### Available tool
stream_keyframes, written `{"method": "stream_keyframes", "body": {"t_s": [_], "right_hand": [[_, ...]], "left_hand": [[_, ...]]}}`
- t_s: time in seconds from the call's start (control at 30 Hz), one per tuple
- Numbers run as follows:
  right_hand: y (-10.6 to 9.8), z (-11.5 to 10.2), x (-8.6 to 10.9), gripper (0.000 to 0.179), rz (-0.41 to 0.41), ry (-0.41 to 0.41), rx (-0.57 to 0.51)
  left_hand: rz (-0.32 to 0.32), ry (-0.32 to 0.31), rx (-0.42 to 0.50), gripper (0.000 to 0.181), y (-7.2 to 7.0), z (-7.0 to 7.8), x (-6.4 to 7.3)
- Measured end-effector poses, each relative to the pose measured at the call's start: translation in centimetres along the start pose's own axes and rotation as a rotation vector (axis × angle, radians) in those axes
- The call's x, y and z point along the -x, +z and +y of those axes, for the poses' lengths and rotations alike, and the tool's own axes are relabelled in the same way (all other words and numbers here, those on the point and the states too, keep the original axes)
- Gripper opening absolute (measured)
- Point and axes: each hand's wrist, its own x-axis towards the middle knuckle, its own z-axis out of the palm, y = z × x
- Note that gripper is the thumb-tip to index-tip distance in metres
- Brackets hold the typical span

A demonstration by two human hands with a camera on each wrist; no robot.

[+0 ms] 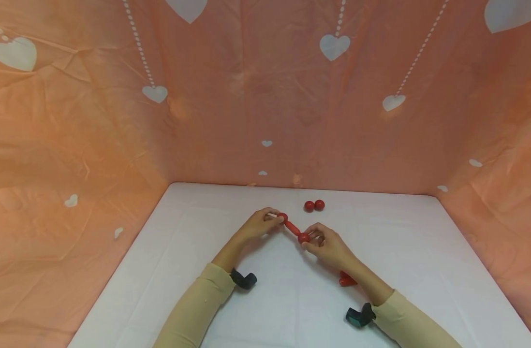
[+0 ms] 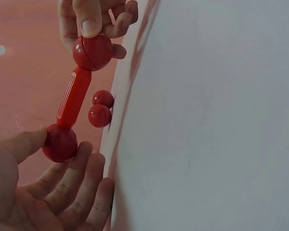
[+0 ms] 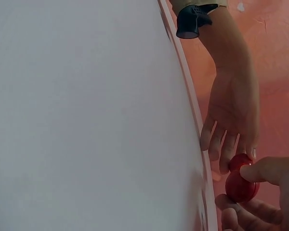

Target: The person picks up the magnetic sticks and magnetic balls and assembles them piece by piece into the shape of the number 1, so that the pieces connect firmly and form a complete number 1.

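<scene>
A red rod with pale ridges along one face joins two glossy red balls, one at each end, above the white table. Thumb and fingertips of my left hand pinch the farther ball. At the nearer end, my right hand grips the other ball between thumb and fingers. In the right wrist view, that nearer ball overlaps the left hand's ball and hides the rod. The left hand's lower fingers are spread and only slightly bent.
Two more red balls sit side by side toward the back of the white table. A red piece lies partly hidden beneath the right forearm. Orange cloth with white hearts hangs behind and along both sides.
</scene>
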Motion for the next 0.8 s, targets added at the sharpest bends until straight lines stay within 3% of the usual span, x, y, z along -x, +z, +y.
{"method": "stream_keyframes", "body": {"t_s": [0.2,0.6,0.8], "right_hand": [[0.5,0.0,-0.1,0.031,0.002,0.020,-0.019],[1.1,-0.3,-0.2,0.031,0.013,0.013,-0.024],[1.2,-0.4,-0.2,0.030,0.022,0.027,-0.028]], "left_hand": [[-0.008,-0.020,0.010,0.044,0.0,-0.3,-0.1],[-0.012,0.007,0.050,0.039,0.2,-0.4,0.0],[-0.050,0.012,0.059,0.039,0.3,-0.3,0.1]]}}
